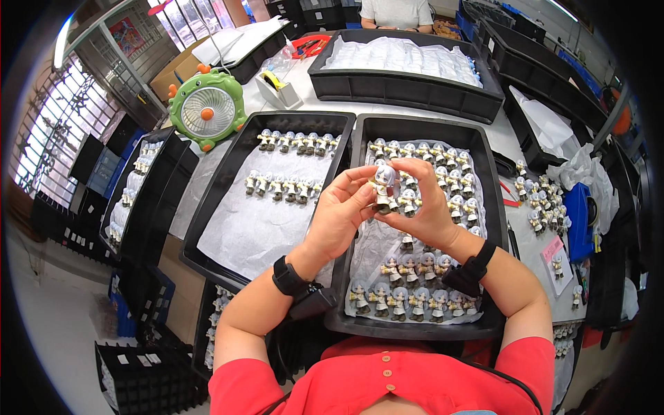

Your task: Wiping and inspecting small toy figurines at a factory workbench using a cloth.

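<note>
Figurine with silvery hair, white-and-yellow clothes and dark base is being held roughly upright above black rectangular tray at right. Left hand is gripping its side between thumb and fingers; right hand is curving round it, fingertips near head and base, firm contact being hard to tell. Rows of similar silver-haired figurines are resting on crinkled white paper in that tray. Second black rectangular tray is lying just left, holding two rows of figurines
</note>
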{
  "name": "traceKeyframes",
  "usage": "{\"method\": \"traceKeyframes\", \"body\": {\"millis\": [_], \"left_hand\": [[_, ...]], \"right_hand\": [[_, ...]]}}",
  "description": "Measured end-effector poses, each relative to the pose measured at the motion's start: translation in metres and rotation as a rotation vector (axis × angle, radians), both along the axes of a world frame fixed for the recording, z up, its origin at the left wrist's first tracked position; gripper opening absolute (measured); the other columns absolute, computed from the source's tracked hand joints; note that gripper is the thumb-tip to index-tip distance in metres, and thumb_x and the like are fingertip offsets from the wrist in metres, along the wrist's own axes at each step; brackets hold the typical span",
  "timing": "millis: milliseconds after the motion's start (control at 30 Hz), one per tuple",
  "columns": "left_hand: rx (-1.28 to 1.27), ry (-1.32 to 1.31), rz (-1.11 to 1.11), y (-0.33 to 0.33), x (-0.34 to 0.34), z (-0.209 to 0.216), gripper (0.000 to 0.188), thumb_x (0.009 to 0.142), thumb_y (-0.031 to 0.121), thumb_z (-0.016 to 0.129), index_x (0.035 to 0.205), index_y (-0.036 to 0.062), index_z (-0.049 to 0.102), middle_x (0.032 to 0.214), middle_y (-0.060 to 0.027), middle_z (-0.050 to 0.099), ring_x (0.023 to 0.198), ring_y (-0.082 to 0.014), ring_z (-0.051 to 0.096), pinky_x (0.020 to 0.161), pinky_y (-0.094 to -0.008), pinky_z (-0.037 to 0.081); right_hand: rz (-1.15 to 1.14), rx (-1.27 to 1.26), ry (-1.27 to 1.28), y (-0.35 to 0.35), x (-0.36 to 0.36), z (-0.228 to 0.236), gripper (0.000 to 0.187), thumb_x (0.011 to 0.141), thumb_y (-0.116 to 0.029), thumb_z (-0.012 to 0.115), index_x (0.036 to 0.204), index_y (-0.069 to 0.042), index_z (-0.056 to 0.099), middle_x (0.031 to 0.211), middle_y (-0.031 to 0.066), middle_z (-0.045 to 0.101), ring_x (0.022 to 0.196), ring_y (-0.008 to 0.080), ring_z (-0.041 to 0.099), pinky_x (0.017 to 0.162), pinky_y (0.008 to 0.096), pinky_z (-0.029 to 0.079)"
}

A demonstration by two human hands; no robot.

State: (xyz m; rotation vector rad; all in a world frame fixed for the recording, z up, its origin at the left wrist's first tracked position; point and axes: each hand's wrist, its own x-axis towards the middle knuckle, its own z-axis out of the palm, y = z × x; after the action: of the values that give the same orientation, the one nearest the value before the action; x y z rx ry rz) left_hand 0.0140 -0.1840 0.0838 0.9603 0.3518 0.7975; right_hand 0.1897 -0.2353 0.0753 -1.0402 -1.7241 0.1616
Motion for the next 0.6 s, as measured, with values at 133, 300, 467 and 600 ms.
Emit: {"method": "traceKeyframes", "body": {"millis": [133,300,467,600], "left_hand": [[0.168,0.112,0.089,-0.008,0.005,0.003,0.036,0.088,0.006,0.059,0.122,0.0024,0.045,0.116,-0.0075,0.053,0.102,-0.0139,0.057,0.082,-0.0266,0.050],[0.364,0.136,0.182,-0.015,0.009,-0.001,0.034,0.085,0.006,0.064,0.113,0.0016,0.045,0.105,-0.0071,0.057,0.094,-0.0120,0.059,0.074,-0.0220,0.049],[0.058,-0.005,-0.026,-0.005,0.008,-0.004,0.034,0.090,0.013,0.058,0.121,0.0036,0.046,0.107,-0.0038,0.056,0.100,-0.0153,0.059,0.075,-0.0263,0.051],[0.045,0.024,-0.141,0.001,0.004,-0.004,0.049,0.093,0.020,0.055,0.135,0.0041,0.037,0.122,-0.0082,0.053,0.111,-0.0224,0.055,0.088,-0.0340,0.050]], "right_hand": [[-0.072,0.214,-0.149,0.002,-0.003,0.002,0.073,0.059,-0.008,0.078,0.124,-0.010,0.047,0.116,0.0080,0.051,0.107,0.0288,0.048,0.092,0.0390,0.039],[-0.100,0.281,-0.356,0.000,-0.008,0.001,0.072,0.061,-0.004,0.075,0.126,-0.012,0.047,0.116,0.0057,0.051,0.107,0.0282,0.047,0.092,0.0399,0.039],[0.002,0.203,-0.188,0.000,-0.007,0.001,0.079,0.060,-0.003,0.077,0.130,-0.011,0.042,0.120,0.0084,0.049,0.108,0.0287,0.048,0.091,0.0383,0.044],[0.065,0.127,-0.063,-0.001,-0.005,0.003,0.081,0.061,-0.006,0.080,0.131,-0.009,0.040,0.122,0.0127,0.048,0.107,0.0294,0.050,0.089,0.0365,0.046]]}}
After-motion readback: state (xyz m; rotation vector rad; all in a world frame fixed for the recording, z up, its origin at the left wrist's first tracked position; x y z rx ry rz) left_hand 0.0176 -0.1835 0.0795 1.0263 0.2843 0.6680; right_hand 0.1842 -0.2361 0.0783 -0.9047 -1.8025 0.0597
